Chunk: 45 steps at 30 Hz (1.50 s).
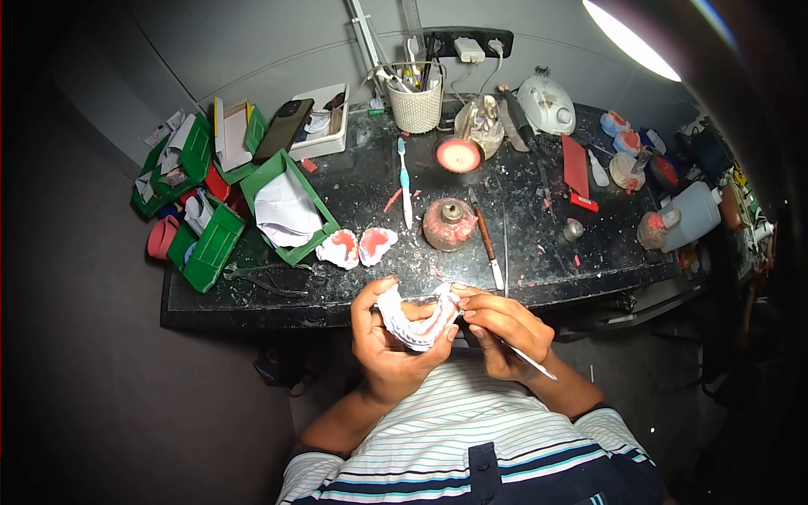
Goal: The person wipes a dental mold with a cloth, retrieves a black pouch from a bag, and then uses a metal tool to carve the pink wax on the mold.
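My left hand (389, 358) is wrapped around a white plaster dental cast (412, 330), a horseshoe shape with a strip of pink wax along its ridge. My right hand (509, 332) pinches a slim carving tool (532, 364) like a pen. Its handle sticks out toward my wrist, and its working tip lies at the cast's right arm, partly hidden by my fingers. Both hands are in front of the bench's near edge. Just beyond them, two smaller plaster casts (341, 250) with red wax rest side by side. A wax-stained spirit burner (450, 225) stands nearby.
A wax knife (486, 240) and a toothbrush (405, 185) lie around the burner. Green boxes (286, 206) crowd the left, with pliers (269, 278) near the edge. Behind stands a tool cup (415, 101). Red wax sheets (575, 168) and a plastic bottle (692, 217) are at right.
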{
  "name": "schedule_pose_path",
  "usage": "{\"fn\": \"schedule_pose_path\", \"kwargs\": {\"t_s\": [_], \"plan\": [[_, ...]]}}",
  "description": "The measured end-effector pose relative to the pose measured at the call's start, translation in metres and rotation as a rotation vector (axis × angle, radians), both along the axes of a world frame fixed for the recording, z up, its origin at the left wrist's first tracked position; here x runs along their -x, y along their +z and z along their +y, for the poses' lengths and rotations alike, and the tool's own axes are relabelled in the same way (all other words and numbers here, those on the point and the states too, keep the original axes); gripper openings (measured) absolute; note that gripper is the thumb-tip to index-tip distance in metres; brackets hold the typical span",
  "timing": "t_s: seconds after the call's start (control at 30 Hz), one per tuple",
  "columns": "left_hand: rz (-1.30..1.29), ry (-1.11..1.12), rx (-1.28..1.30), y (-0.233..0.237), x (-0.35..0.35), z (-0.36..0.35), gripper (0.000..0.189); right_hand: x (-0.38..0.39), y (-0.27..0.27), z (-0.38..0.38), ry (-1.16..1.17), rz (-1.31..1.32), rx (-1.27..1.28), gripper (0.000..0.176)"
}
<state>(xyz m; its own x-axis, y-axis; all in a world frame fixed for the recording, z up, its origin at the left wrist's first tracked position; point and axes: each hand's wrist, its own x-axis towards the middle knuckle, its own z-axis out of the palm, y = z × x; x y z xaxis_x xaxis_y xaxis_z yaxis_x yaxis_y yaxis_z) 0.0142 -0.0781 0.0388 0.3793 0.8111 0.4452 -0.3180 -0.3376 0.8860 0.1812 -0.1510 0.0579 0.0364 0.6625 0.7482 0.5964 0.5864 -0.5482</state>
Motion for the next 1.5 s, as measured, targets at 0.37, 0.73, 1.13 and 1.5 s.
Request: {"fn": "schedule_pose_path", "kwargs": {"t_s": [0.37, 0.73, 1.13, 1.5], "plan": [[0.028, -0.051, 0.243, 0.002, -0.002, 0.007, 0.077, -0.018, -0.023, 0.017, 0.069, -0.157, -0.046, 0.012], [0.059, 0.045, 0.105, -0.014, -0.007, 0.0, 0.081, -0.005, -0.028, 0.01, -0.046, 0.134, 0.0, 0.006], [0.095, 0.122, -0.08, -0.015, -0.008, -0.002, 0.082, -0.006, -0.029, 0.008, -0.012, 0.103, -0.003, 0.007], [0.105, -0.077, 0.238, -0.005, 0.001, 0.008, 0.077, -0.016, -0.028, 0.011, 0.038, -0.08, 0.041, 0.008]]}}
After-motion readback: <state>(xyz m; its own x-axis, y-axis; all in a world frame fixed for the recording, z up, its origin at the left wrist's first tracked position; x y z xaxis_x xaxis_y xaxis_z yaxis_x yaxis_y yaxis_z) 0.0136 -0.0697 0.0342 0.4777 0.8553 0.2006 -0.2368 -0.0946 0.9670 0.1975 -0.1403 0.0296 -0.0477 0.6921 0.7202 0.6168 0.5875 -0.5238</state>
